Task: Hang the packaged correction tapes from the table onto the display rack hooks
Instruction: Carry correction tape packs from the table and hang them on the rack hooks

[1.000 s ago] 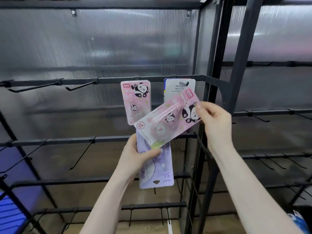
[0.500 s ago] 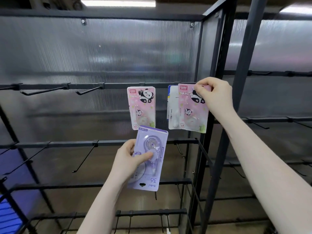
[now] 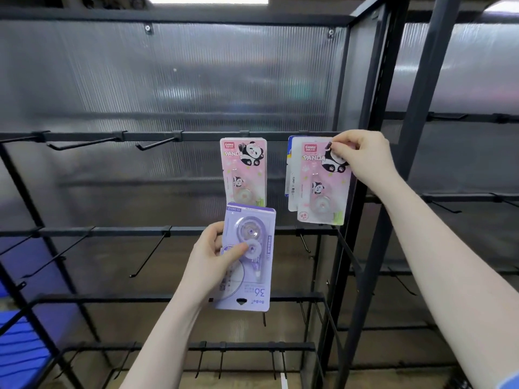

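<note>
Lilac packaged correction tape (image 3: 247, 256) sits nearest, gripped by the left hand (image 3: 209, 261), thumb across its front, long axis upright but hang hole at the bottom, so it needs flipping. Farther up, right hand (image 3: 362, 157) pinches the pink panda pack (image 3: 323, 186) by its top edge at the top rail (image 3: 196, 135); whether it's on a hook is hidden. Another panda pack (image 3: 243, 172) hangs alongside.

Two bare forearms in frame, no watch, rings or gloves on either. Left hand (image 3: 209, 256) and right hand (image 3: 365, 158) both uncovered, nails short and unpainted as far as visible. Only clothing showing: a sliver of blue sleeve (image 3: 509, 381) at the bottom-right corner of the frame, on the right arm. Left arm bare down to the bottom edge.
</note>
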`<state>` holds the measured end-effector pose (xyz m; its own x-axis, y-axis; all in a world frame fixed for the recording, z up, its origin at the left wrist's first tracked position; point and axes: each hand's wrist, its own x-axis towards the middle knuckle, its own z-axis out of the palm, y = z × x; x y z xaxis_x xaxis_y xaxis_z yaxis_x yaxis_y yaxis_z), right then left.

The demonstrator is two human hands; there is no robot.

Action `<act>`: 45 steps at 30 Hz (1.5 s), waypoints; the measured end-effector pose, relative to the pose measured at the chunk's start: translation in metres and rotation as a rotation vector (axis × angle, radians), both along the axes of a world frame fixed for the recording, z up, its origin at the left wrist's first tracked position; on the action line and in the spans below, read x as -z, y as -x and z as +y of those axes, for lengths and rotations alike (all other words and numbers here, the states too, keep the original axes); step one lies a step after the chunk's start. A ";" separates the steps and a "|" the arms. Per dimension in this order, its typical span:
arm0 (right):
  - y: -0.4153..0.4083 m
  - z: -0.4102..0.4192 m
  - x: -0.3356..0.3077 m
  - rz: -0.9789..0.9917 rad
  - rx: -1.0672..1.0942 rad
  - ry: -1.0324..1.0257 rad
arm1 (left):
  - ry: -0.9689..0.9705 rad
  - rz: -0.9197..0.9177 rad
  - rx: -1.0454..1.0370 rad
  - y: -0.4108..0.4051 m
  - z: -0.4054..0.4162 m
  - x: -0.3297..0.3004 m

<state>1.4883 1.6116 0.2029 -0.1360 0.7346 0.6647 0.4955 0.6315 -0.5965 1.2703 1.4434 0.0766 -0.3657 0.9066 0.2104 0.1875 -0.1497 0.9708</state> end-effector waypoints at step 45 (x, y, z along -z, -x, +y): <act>0.016 -0.038 0.147 0.371 -0.234 0.522 | -0.099 0.232 -0.191 0.013 0.016 -0.042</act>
<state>1.4728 1.5734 0.0563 -0.1616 0.9507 0.2648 0.0844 0.2807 -0.9561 1.2573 1.4590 0.1182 -0.4591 0.7972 0.3921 0.4363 -0.1822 0.8812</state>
